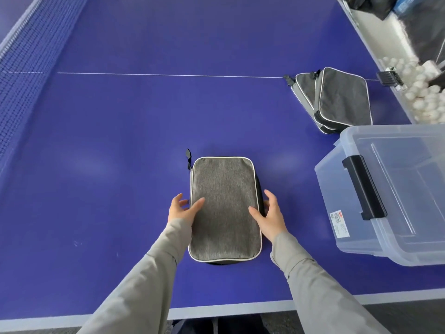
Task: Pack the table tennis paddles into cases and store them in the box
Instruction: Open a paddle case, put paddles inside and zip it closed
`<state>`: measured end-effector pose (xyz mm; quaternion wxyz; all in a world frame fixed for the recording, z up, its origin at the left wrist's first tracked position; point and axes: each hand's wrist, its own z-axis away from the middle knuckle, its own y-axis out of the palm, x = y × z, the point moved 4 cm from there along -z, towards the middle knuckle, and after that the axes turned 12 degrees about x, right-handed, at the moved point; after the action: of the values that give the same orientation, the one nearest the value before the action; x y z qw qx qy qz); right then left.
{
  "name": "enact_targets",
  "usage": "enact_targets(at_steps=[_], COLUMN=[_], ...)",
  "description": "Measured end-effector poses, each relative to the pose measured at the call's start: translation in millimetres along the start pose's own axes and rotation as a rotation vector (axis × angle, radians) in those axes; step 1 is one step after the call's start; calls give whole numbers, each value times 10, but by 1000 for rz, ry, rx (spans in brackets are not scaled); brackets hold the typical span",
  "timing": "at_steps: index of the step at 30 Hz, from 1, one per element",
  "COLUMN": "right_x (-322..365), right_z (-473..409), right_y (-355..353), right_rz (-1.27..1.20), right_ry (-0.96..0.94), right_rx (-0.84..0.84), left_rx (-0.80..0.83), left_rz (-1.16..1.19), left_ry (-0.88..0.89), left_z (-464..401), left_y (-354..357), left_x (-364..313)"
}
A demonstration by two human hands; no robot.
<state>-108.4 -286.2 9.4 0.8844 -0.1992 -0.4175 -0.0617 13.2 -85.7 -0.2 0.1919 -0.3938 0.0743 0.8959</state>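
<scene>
Blue table [144, 116]: three cases [225, 208], one box [390, 189].

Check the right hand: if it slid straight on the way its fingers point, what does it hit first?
Probably nothing soon. The right hand points up the table along the grey case's right edge; ahead is bare blue table. The two dark cases lie further right, likely off that line.

Sleeves: both arms are wearing long, loose grey-green sleeves [154, 273], creasing at the cuffs.
Hands: left hand [181, 209] and right hand [271, 216] are showing bare.
</scene>
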Motion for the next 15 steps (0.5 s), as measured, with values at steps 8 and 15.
enact_targets(at_steps=[8, 15], right_x=[-53, -125], right_z=[-61, -82], right_y=[-35, -93], right_rz=[32, 51], right_ry=[0, 15], right_rx=[84, 95], left_rx=[56, 123], left_rz=[-66, -55], left_ry=[-106, -127], left_z=[-141, -104], left_y=[75, 195], left_x=[-101, -44])
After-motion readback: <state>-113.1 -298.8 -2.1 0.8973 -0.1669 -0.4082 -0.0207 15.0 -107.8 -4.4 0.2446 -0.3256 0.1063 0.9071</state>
